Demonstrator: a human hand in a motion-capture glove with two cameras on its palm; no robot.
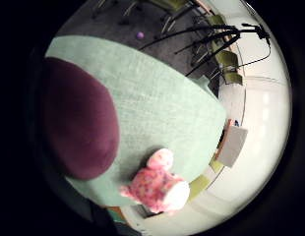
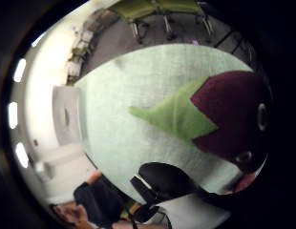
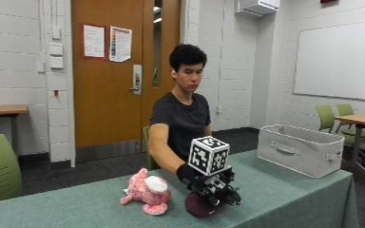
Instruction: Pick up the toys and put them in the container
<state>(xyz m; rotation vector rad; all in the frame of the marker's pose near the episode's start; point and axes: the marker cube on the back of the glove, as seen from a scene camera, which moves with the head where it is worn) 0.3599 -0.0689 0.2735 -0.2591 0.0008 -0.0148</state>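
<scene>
A person sits behind a table (image 3: 283, 194) covered with a pale green cloth, and the gloved right hand (image 3: 192, 175) reaches down onto a dark purple plush toy (image 3: 199, 204) that rests on the cloth near the table's front edge. The hand lies on top of the toy, but the views do not settle whether its fingers curl round the toy or only rest on it. In the thumb side palm view the toy shows a maroon body (image 2: 234, 114) with a green pointed leaf-like part (image 2: 179, 114) lying flat on the cloth; in the little finger side palm view the maroon body (image 1: 76, 118) fills much of the picture, so it is close to the palm.

A pink plush toy (image 3: 147, 191) with a white patch sits on the cloth just beside the purple toy, on the side away from the container (image 3: 301, 149); it also appears in the little finger side view (image 1: 160, 184). The container, a grey fabric bin with a strap handle, stands on the table well apart from the purple toy, near the far corner of the cloth.

Behind the table the room has white block walls, a wooden door (image 3: 122, 71) with papers pinned to it, a whiteboard (image 3: 340, 59), and green chairs (image 3: 334, 118) beside another table.
</scene>
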